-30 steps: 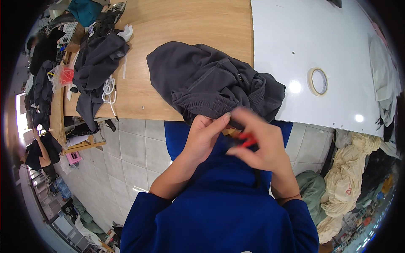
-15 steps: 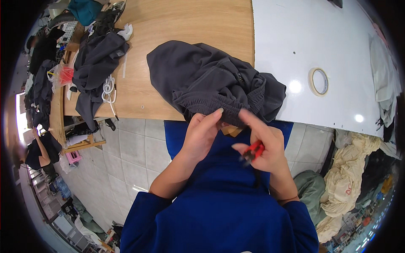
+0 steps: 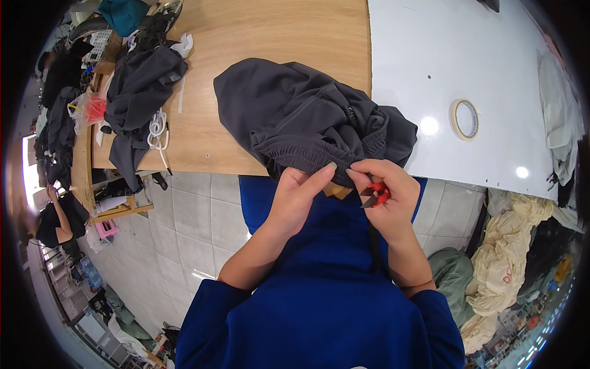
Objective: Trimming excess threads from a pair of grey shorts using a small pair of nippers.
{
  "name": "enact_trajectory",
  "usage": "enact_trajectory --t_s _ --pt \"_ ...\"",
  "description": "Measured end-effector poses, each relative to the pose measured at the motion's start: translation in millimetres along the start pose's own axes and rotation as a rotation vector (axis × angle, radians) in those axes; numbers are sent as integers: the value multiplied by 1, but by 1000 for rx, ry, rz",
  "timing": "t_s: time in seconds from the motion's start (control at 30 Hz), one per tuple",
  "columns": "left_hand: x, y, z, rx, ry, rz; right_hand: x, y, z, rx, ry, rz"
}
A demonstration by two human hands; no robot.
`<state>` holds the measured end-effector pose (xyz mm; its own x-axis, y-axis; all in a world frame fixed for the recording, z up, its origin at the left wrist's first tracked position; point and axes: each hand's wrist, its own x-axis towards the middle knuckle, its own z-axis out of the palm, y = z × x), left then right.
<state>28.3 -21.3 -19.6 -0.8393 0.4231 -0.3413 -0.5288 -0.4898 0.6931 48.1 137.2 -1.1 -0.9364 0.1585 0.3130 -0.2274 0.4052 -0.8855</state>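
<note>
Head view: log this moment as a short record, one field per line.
Left hand: pinching the gathered elastic band of the dark grey garment
Right hand: red-handled snips in palm, fingertips at the same band
Garment position: bunched across wood-toned tabletop and white tabletop
Tape roll: flat on white tabletop
White cord: looped, left on wood-toned tabletop

Red lettering (image 3: 507,276), on cream cloth (image 3: 495,298)

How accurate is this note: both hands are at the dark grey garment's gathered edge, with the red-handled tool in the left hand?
The hand is wrong: the head view shows the red-handled tool in the right hand. The rest stands.
</note>
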Motion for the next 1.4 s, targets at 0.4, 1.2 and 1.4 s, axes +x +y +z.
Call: enact_trajectory --t_s 0.4,1.2,1.4 --pt "2 0 -3 -40 22 3 -16 7 -12 566 -17 422" --pt "-12 -48 -21 -132 141 -237 -2 40 -1 25 -30 376" --pt "-4 -32 -20 -289 127 49 -10 54 -4 81 -20 385"
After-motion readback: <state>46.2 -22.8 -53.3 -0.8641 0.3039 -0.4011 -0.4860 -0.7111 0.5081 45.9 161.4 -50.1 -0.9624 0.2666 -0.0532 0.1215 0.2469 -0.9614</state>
